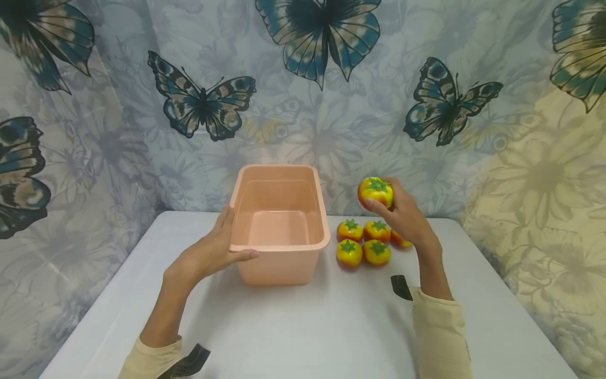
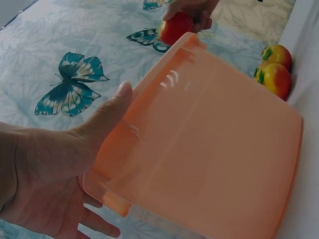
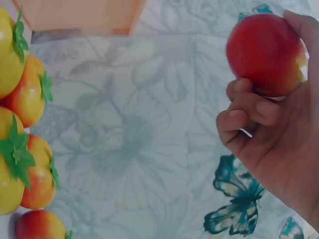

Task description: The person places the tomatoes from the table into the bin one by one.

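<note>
A peach-coloured plastic bin (image 1: 279,268) stands on the white table, its inside bare. My left hand (image 1: 208,255) rests against its near left corner, fingers straight along the left side and thumb along the front rim. In the left wrist view that thumb (image 2: 112,107) lies on the bin's edge. To the right, my right hand (image 1: 407,213) grips a red-yellow persimmon (image 1: 375,192) with a green leafy top, raised above the table. Seen from the right wrist, the persimmon (image 3: 266,55) sits between thumb and fingers. Below it are several more persimmons (image 1: 376,252).
The loose persimmons sit in a tight group close to the bin's right side. Behind the table (image 1: 284,326) hangs a floral cloth backdrop (image 1: 326,131) with printed butterflies. Dark straps (image 1: 401,288) show at both sleeves.
</note>
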`<control>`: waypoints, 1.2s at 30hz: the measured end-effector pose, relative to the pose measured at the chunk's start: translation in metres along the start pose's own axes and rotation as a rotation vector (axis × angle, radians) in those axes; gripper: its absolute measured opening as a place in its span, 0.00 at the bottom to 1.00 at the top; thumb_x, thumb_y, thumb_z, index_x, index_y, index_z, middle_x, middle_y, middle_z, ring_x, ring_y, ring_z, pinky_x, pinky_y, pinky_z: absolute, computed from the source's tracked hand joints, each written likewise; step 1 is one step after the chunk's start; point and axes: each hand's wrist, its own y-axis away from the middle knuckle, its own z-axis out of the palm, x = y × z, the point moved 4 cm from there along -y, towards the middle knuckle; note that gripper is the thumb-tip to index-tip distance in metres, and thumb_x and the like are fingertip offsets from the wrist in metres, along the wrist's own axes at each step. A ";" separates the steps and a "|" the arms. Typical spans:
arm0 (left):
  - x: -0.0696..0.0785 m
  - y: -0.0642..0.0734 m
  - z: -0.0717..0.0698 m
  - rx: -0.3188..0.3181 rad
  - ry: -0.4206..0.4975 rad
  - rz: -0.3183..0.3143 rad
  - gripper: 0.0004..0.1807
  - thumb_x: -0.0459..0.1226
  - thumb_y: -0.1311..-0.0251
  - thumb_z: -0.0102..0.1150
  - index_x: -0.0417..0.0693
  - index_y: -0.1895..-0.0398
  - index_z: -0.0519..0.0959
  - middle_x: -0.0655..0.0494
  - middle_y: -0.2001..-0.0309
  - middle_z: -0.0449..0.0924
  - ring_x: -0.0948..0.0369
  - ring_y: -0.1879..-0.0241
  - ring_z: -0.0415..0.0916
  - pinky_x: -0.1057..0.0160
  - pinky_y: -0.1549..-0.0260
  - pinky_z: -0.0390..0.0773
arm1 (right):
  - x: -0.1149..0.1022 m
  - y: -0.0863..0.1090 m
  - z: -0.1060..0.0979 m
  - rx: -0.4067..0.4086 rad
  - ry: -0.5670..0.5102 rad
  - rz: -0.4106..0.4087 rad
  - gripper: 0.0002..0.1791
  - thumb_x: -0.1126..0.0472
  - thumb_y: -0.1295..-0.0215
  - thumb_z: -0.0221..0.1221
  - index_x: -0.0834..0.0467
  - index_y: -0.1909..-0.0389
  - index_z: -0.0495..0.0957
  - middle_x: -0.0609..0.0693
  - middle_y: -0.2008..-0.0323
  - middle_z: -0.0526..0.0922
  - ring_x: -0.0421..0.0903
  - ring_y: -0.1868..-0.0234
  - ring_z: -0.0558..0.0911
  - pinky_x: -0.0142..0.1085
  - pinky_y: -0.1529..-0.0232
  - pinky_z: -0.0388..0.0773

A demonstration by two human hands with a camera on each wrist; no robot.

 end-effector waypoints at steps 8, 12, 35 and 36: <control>0.000 0.000 0.000 -0.005 -0.007 -0.021 0.71 0.64 0.38 0.67 0.45 0.15 0.26 0.34 0.16 0.23 0.32 0.17 0.38 0.31 0.27 0.64 | -0.008 0.001 0.003 0.087 0.000 -0.010 0.34 0.42 0.20 0.48 0.64 0.29 0.61 0.63 0.46 0.78 0.57 0.50 0.77 0.43 0.48 0.76; 0.002 0.000 0.000 -0.008 -0.010 -0.036 0.71 0.64 0.38 0.66 0.44 0.15 0.26 0.35 0.15 0.22 0.31 0.18 0.42 0.31 0.27 0.65 | -0.015 0.002 0.008 0.076 0.010 -0.023 0.32 0.41 0.19 0.45 0.64 0.31 0.62 0.62 0.50 0.78 0.56 0.52 0.76 0.44 0.50 0.75; -0.001 0.000 0.002 -0.012 -0.058 -0.082 0.72 0.67 0.40 0.65 0.38 0.16 0.28 0.35 0.15 0.25 0.29 0.24 0.59 0.33 0.32 0.72 | -0.049 -0.006 0.062 -0.066 0.059 -0.305 0.45 0.53 0.29 0.68 0.56 0.19 0.55 0.58 0.29 0.74 0.55 0.38 0.78 0.53 0.35 0.80; -0.001 0.000 0.002 -0.011 -0.063 -0.083 0.72 0.67 0.40 0.65 0.37 0.16 0.28 0.34 0.15 0.25 0.29 0.24 0.60 0.33 0.32 0.72 | -0.052 -0.006 0.063 -0.060 0.056 -0.325 0.45 0.54 0.30 0.69 0.57 0.19 0.57 0.57 0.26 0.71 0.56 0.33 0.77 0.56 0.31 0.77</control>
